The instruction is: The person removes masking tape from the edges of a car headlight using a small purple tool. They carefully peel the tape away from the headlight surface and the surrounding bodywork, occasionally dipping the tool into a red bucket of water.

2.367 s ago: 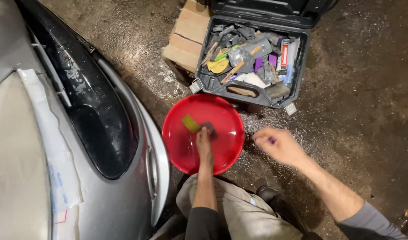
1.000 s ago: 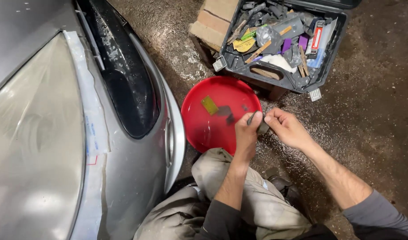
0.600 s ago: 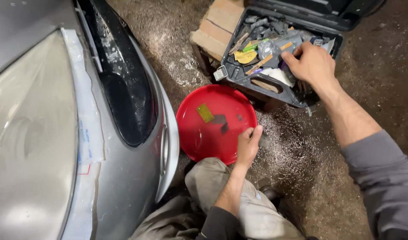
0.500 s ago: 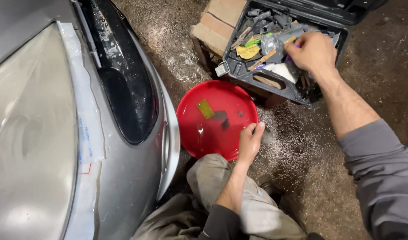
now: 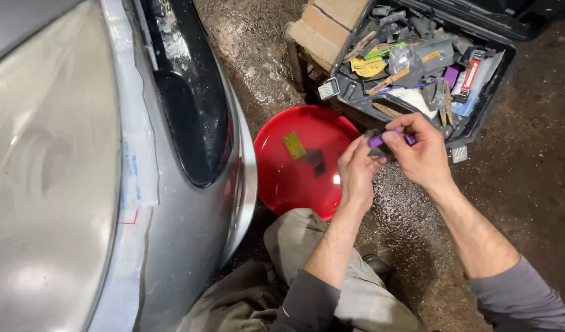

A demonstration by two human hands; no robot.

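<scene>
My left hand (image 5: 356, 172) and my right hand (image 5: 421, 154) meet over the right rim of a red basin (image 5: 282, 178) of water. Together they pinch a small purple block (image 5: 378, 141) with a dark grey sheet around it. A yellow-green piece (image 5: 293, 145) and a dark piece (image 5: 314, 158) lie in the basin's water. Just beyond my hands stands an open black toolbox (image 5: 356, 92) crammed with several small tools and scraps.
A silver car's front fills the left: its taped headlight (image 5: 42, 184), masking tape strip (image 5: 131, 154) and black grille (image 5: 190, 117). A cardboard box (image 5: 322, 27) sits behind the toolbox. My knee (image 5: 294, 240) is under my forearm. Gritty wet concrete floor (image 5: 528, 172) lies to the right.
My right hand reached into the toolbox, then came back with the purple block and joined my left hand by the basin. The view shifted closer and left.
</scene>
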